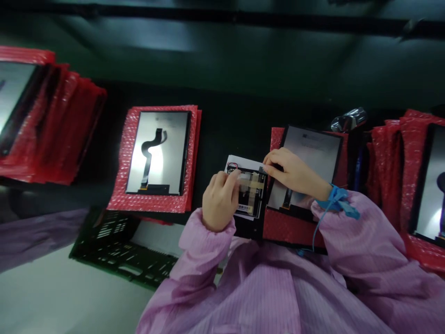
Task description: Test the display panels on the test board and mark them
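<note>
A small black circuit assembly [246, 197] with tan tape and a red wire lies on a white piece in front of me. My left hand [220, 199] is at its left edge, fingers curled together; what they pinch is too small to make out. At its upper right corner is my right hand [290, 169], thumb and forefinger closed on something hidden. A blue strap circles the right wrist. Under the right hand, a silver display panel [314, 150] rests tilted on a red bubble sheet [292, 229].
Left of centre, another display panel [158, 153] with a black ribbon cable lies on red bubble wrap [125, 171]. Red-wrapped stacks stand at far left [66, 125] and right [410, 153]. A green crate [121, 260] sits below the table edge. Clear crumpled plastic [348, 120] lies behind.
</note>
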A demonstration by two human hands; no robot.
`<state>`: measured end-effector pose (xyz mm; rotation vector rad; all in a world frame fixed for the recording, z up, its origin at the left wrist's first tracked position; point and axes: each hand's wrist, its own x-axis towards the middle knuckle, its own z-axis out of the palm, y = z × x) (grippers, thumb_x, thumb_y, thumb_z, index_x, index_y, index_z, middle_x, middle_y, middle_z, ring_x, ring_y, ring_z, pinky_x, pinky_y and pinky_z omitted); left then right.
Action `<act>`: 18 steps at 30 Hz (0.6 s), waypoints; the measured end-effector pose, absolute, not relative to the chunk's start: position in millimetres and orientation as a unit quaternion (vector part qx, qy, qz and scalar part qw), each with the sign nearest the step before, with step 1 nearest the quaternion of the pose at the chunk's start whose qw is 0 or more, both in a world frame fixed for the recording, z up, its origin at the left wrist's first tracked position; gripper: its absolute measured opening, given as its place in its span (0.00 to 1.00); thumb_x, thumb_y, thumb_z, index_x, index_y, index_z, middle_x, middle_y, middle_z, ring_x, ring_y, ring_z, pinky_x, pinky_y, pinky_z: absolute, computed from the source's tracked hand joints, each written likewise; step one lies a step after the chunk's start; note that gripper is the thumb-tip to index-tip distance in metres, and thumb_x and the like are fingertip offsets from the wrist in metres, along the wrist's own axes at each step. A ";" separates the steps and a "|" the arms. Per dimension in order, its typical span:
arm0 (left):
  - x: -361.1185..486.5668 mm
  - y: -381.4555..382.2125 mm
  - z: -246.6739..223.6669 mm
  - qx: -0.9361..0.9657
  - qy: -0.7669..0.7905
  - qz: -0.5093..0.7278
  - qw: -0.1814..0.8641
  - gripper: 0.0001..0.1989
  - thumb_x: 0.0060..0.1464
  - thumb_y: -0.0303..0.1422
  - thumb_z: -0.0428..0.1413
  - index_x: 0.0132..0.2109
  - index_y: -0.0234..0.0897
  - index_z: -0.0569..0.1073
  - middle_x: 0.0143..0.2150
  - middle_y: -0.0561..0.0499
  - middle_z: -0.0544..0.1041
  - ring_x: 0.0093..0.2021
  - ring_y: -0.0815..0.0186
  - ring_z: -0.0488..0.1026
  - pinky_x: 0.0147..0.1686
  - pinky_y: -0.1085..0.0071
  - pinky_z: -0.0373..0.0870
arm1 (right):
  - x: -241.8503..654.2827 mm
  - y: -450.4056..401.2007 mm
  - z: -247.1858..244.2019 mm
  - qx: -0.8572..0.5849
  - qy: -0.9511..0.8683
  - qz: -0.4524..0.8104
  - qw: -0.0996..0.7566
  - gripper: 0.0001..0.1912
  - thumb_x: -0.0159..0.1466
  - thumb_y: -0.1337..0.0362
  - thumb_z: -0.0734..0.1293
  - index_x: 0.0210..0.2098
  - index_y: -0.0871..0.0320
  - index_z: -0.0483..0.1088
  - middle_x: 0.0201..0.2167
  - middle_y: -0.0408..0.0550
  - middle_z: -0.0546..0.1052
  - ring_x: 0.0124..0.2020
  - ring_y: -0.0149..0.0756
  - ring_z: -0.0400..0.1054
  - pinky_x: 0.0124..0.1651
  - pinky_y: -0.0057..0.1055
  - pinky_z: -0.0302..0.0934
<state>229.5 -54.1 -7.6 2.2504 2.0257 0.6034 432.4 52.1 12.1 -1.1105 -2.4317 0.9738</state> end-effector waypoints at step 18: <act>215.7 -104.2 -44.3 0.727 0.644 0.204 0.121 0.35 0.65 0.39 0.51 0.72 0.31 0.49 0.73 0.31 0.53 0.74 0.48 0.47 0.70 0.47 0.52 | 432.7 53.2 4.1 -0.338 -0.869 0.342 0.112 0.12 0.66 0.61 0.61 0.32 0.59 0.74 0.37 0.53 0.79 0.41 0.42 0.70 0.48 0.42 0.61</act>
